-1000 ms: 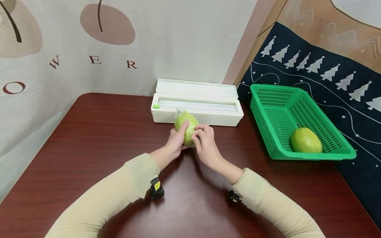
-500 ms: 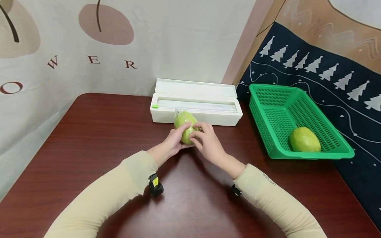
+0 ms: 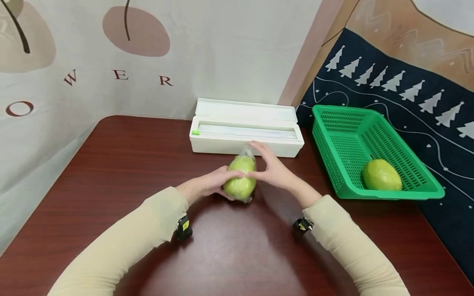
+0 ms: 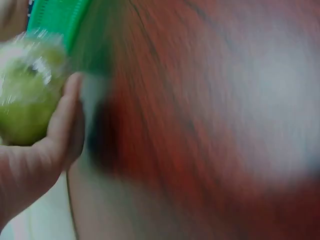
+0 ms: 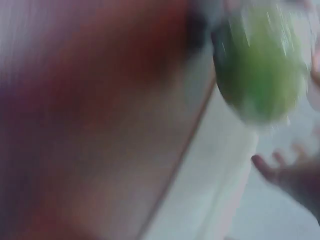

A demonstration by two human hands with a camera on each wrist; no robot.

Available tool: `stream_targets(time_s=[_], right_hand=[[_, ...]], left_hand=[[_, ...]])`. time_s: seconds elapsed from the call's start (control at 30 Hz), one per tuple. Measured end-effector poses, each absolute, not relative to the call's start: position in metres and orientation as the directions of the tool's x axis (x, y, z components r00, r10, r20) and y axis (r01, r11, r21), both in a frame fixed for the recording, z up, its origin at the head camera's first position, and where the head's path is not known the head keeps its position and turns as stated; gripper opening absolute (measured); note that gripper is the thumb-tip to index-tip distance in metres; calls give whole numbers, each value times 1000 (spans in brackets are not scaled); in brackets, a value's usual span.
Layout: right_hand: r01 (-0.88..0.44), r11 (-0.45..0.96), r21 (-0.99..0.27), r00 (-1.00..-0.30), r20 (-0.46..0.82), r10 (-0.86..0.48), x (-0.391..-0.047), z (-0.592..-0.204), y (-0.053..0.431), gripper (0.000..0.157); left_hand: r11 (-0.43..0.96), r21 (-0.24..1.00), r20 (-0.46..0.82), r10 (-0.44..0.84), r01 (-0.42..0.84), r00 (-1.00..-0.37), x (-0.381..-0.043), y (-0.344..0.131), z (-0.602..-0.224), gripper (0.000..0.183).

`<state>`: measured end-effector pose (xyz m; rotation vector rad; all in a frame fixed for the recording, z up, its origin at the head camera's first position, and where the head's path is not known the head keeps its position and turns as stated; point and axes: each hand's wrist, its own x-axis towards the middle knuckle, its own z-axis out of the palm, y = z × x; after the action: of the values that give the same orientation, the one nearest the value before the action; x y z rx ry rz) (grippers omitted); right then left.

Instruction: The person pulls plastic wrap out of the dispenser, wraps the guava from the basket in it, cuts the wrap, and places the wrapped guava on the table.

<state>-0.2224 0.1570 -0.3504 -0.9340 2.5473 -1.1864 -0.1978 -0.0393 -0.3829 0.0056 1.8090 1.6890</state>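
A yellow-green, egg-shaped fruit [image 3: 241, 188] in clear cling film is held over the middle of the table. My left hand [image 3: 216, 181] grips it from the left, thumb across its front and fingers underneath. Film bunches at both ends of the fruit. My right hand [image 3: 272, 169] is spread wide at its right side, thumb tip by the fruit's front and fingers reaching past its far end. In the left wrist view, shiny film shows on the wrapped fruit [image 4: 30, 102] above the left thumb. The right wrist view is blurred, with the right hand's fingers [image 5: 280, 162] apart from the fruit.
Behind the hands stands a white cling film dispenser [image 3: 246, 144], lid up, with a green slider at its left. A green plastic basket [image 3: 335, 174] at the right holds another yellow-green fruit [image 3: 382, 174]. All stand on a dark red-brown wooden table [image 3: 140, 164] against a printed curtain.
The wrapped fruit has moved right and toward the person in the left hand, and turned more upright. The right hand's fingers have left the film and spread wide.
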Motion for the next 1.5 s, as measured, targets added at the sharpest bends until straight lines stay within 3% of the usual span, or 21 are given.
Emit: stream_targets(time_s=[0.1, 0.2, 0.3, 0.4, 0.5, 0.6, 0.7, 0.97, 1.2, 1.3, 1.4, 1.5], right_hand=[[-615, 436, -657, -621, 63, -781, -224, -347, 162, 66], [-615, 413, -672, -567, 14, -824, -224, -348, 164, 53], [-551, 443, -707, -635, 10, -773, -224, -353, 164, 47], [-486, 492, -722, -732, 30, -680, -223, -359, 163, 45], [-456, 555, -696, -803, 53, -594, -221, -362, 160, 44], [-460, 606, -649, -837, 88, -541, -219, -364, 155, 44], [-500, 608, -617, -834, 154, -529, -216, -366, 153, 42], [-514, 505, -694, -840, 289, -458, -212, -373, 145, 18], [-524, 537, -660, -850, 366, -380, -209, -377, 136, 11], [-564, 572, -596, -826, 411, -386, -206, -377, 134, 9], [-597, 611, -520, -801, 438, -409, -204, -379, 131, 9], [-597, 636, -488, -797, 448, -404, -203, -383, 130, 10]], left_hand=[[343, 884, -457, 485, -319, -746, -197, -44, -381, 65], [410, 870, -463, 488, -274, -740, -198, -49, -380, 71], [402, 875, -445, 450, -270, -774, -201, -52, -379, 70], [380, 904, -352, 401, -196, -846, -205, -56, -379, 65], [444, 895, -147, 379, 40, -914, -206, -58, -380, 56], [546, 788, 79, 369, 284, -926, -203, -58, -379, 44], [572, 722, 202, 364, 389, -909, -199, -56, -379, 36], [566, 689, 332, 311, 454, -891, -195, -55, -383, 26], [634, 454, 551, 353, 627, -756, -193, -53, -389, 15], [639, 407, 598, 355, 653, -719, -195, -51, -391, 10], [643, 436, 596, 318, 630, -737, -196, -47, -392, 8], [640, 522, 547, 255, 563, -797, -197, -42, -394, 10]])
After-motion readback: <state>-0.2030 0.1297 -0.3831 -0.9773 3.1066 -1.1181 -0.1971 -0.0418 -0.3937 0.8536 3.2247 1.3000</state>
